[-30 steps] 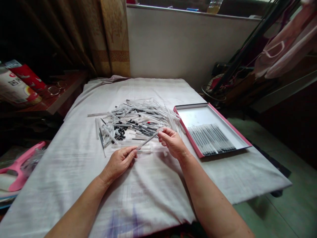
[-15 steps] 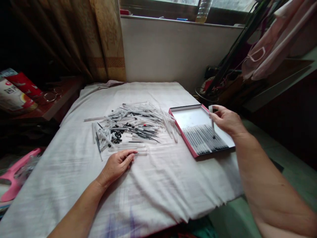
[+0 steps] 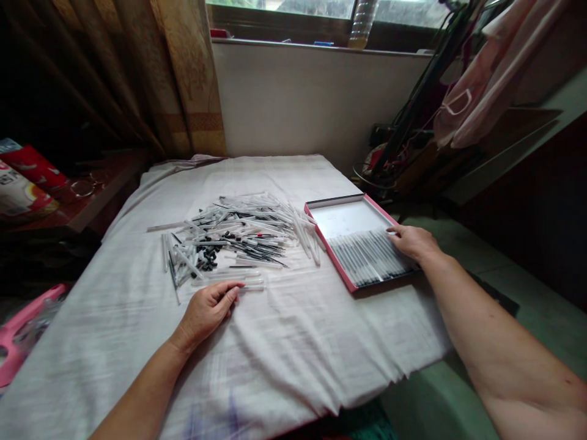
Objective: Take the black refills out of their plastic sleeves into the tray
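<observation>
My left hand [image 3: 211, 310] rests on the cloth, its thumb and fingers pinched at the end of a clear pen barrel [image 3: 253, 288]. More clear barrels lie just beyond it. At the right, my right hand [image 3: 415, 241] reaches over the edge of a shallow pink-edged box [image 3: 332, 215]. Its fingers close on the top of a pen at the right end of a row of pens [image 3: 362, 256] lying side by side; the hand partly hides that pen. A pile of pen parts [image 3: 257, 214] spreads across the middle: clear barrels, dark refills [image 3: 261, 249] and small black caps [image 3: 208, 256].
A white cloth [image 3: 293, 354] covers the table. Beyond it are a wall and window sill with a plastic bottle [image 3: 362, 24]. A side table with glasses [image 3: 83, 187] stands left, near a pink plastic item [image 3: 27, 330]. Poles and hanging cloth [image 3: 486, 79] are at right.
My right hand has lowered the pen from upright above the box down into the row. The left hand keeps its place by the barrels. The whole view has shifted slightly.
</observation>
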Demonstrator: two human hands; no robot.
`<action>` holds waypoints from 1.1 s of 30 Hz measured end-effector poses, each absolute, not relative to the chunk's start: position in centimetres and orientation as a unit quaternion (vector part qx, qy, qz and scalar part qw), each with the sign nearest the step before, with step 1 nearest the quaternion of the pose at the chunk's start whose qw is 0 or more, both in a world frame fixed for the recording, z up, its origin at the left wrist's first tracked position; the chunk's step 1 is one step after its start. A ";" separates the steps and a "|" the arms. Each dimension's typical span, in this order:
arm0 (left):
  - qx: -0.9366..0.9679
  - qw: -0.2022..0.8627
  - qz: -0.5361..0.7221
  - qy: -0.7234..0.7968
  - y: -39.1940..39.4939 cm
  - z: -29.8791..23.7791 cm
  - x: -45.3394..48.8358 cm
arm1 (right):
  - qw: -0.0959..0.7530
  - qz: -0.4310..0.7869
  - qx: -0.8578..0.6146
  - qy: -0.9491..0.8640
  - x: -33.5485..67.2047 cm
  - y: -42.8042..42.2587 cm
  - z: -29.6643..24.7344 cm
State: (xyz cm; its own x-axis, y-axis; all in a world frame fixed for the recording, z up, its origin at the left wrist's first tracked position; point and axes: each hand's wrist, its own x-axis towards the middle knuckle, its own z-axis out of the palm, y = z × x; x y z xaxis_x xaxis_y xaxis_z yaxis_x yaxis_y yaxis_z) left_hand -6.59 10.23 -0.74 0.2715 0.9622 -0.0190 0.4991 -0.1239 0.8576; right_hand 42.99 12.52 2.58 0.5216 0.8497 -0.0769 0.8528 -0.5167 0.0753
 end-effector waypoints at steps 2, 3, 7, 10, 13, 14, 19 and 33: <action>0.689 0.399 0.290 0.531 10.2 -0.6 -6.6 | 0.052 -0.014 0.868 0.493 42.9 12.4 2.4; 0.687 0.400 0.290 0.533 10.2 -0.6 -6.6 | 0.054 -0.014 0.867 0.495 42.8 12.3 2.3; 0.678 0.407 0.289 0.539 10.1 -0.4 -6.5 | 0.067 -0.007 0.868 0.492 42.3 11.8 2.2; 0.675 0.410 0.289 0.541 10.1 -0.4 -6.5 | 0.072 -0.006 0.869 0.489 41.9 11.5 2.2; 0.678 0.410 0.287 0.538 10.2 -0.4 -6.5 | 0.062 0.004 0.873 0.484 41.4 11.4 2.1; 0.679 0.410 0.287 0.537 10.2 -0.4 -6.5 | 0.057 0.008 0.874 0.482 41.3 11.4 2.1; 0.676 0.420 0.293 0.529 10.2 -0.5 -6.6 | 0.055 0.002 0.880 0.473 41.0 11.2 1.9; 0.640 0.458 0.335 0.519 10.1 -0.3 -6.6 | -0.065 0.114 0.750 0.648 31.5 12.9 6.2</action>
State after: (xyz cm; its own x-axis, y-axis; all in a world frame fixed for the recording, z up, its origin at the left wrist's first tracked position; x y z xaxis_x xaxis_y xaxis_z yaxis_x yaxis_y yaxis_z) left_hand -6.57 10.05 -0.32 0.2371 0.9704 -0.0459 0.3564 -0.0429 0.9333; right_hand 31.55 12.92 6.21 0.1349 0.9573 0.2557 0.9871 -0.1524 0.0495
